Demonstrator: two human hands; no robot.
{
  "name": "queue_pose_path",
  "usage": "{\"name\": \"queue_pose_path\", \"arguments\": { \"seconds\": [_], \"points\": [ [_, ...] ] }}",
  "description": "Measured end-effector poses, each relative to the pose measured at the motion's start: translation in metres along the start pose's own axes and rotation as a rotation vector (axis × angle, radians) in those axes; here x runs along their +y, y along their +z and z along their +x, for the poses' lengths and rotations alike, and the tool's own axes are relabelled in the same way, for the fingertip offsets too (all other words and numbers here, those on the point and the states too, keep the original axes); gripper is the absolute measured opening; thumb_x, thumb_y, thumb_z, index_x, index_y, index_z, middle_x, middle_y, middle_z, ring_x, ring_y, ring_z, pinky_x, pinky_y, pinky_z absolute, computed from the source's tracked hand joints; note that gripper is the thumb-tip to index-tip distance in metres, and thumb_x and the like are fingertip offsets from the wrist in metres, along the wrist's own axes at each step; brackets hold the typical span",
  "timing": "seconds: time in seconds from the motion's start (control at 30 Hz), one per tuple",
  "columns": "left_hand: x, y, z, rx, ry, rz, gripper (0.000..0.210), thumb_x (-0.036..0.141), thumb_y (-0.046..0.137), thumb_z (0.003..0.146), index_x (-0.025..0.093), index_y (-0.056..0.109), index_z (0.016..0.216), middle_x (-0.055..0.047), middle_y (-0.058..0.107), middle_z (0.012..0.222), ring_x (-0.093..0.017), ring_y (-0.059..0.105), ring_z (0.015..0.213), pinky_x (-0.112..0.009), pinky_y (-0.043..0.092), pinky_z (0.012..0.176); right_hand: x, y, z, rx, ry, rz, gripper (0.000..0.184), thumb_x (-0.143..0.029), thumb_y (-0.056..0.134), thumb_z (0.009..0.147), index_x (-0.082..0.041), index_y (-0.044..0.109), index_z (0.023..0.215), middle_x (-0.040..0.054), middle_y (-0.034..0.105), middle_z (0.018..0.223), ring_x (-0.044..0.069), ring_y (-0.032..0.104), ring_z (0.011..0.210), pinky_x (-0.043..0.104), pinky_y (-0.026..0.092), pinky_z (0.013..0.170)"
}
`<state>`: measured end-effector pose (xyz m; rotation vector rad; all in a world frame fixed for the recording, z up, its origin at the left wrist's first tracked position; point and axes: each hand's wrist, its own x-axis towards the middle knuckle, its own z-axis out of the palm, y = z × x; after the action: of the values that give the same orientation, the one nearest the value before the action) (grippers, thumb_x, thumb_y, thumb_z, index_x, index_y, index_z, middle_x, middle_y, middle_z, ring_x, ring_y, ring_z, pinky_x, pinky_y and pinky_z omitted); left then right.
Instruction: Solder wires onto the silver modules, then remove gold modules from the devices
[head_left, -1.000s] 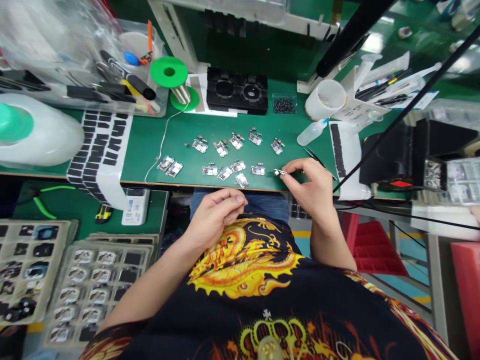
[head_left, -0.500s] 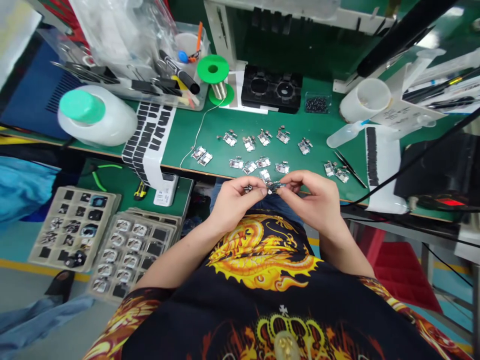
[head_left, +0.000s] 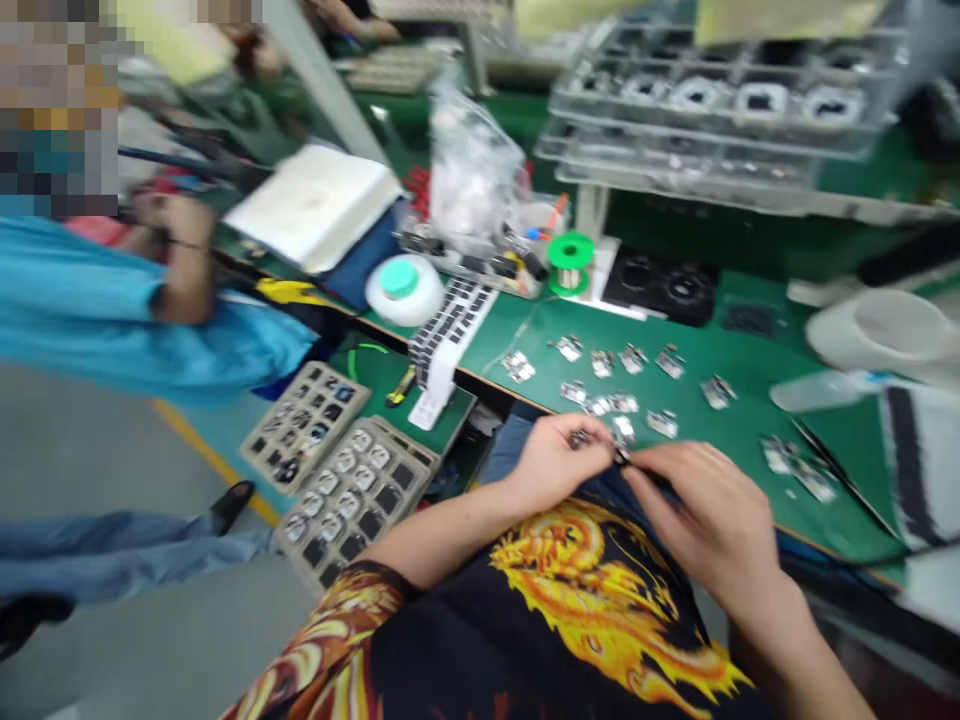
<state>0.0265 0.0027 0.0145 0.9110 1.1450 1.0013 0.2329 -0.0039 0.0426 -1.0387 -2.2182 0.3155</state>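
At the front edge of the green bench, my left hand (head_left: 555,460) and my right hand (head_left: 709,510) meet, fingers pinched together. Between the fingertips is a small metal electronic part (head_left: 620,454), mostly covered and blurred. Just beyond it, on the bench (head_left: 517,330), lies a similar silvery part (head_left: 623,429). More of these parts are spread out behind, one of them (head_left: 662,423) near my right fingers. To the right, a pair of tweezers (head_left: 844,475) rests beside two more parts (head_left: 799,470).
Sorting trays (head_left: 360,495) sit low at the left. A white bottle with a green cap (head_left: 405,290), a solder wire spool (head_left: 571,265) and a black fixture (head_left: 660,287) line the back. A plastic squeeze bottle (head_left: 821,392) lies at right. Another person's blue sleeve (head_left: 90,300) is at far left.
My view has swung to the left, bringing another person and the upper trays into sight. Both hands stay together at the small part; my right hand now covers more of it.
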Motion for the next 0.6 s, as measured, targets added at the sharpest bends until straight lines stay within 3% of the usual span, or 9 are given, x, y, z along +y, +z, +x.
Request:
{"name": "queue_pose_path", "arguments": {
  "seconds": [0.13, 0.27, 0.6],
  "points": [
    [-0.002, 0.001, 0.008, 0.039, -0.02, -0.12, 0.027, 0.03, 0.093, 0.067, 0.014, 0.076, 0.08, 0.003, 0.06, 0.069, -0.009, 0.047, 0.065, -0.025, 0.036, 0.064, 0.008, 0.009, 0.001, 0.05, -0.138, -0.065, 0.025, -0.023, 0.081, 0.098, -0.026, 0.071, 0.12, 0.0033, 0.081, 0.105, 0.025, 0.077, 0.088, 0.045, 0.059, 0.085],
    [0.001, 0.001, 0.009, 0.047, 0.022, -0.155, 0.026, 0.029, 0.091, 0.064, 0.015, 0.074, 0.078, 0.004, 0.06, 0.07, -0.008, 0.045, 0.065, -0.026, 0.035, 0.065, 0.009, 0.015, 0.002, 0.095, -0.237, -0.107, 0.031, -0.019, 0.085, 0.093, -0.023, 0.072, 0.121, 0.0047, 0.082, 0.104, 0.026, 0.077, 0.085, 0.046, 0.059, 0.081],
    [0.0, 0.003, 0.008, 0.096, 0.098, -0.173, 0.02, 0.026, 0.086, 0.064, 0.015, 0.073, 0.076, 0.003, 0.059, 0.069, -0.008, 0.046, 0.065, -0.025, 0.036, 0.061, 0.007, 0.017, 0.004, 0.106, -0.293, -0.155, 0.035, -0.017, 0.086, 0.091, -0.026, 0.07, 0.121, 0.0049, 0.083, 0.1, 0.027, 0.078, 0.078, 0.047, 0.061, 0.075]
  ]
}}
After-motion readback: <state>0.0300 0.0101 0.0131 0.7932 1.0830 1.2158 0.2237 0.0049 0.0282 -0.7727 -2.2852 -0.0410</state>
